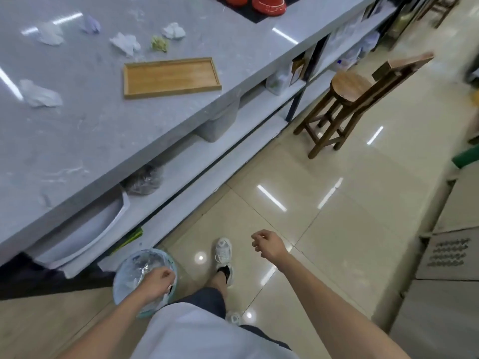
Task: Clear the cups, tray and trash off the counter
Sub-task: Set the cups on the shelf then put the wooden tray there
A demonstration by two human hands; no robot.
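An empty wooden tray [172, 77] lies on the grey marble counter [77, 141] near its front edge. Several crumpled white tissues sit around it, among them one at the left [41, 94], one behind the tray [125, 44] and a greenish wad [159, 44]. Red cups [269, 3] stand at the counter's far end. A round bin with a plastic liner [134, 268] sits on the floor below. My left hand [155, 281] is over the bin's near rim with its fingers curled; what it holds is hidden. My right hand [267, 243] hangs over the floor, loosely curled and holding nothing.
Shelves under the counter hold a white tray [85, 229], a dark plastic bag [143, 180] and a tub [217, 123]. A wooden stool with a backrest [347, 86] stands in the aisle ahead. A metal cabinet [448, 255] lines the right side. My feet are beside the bin.
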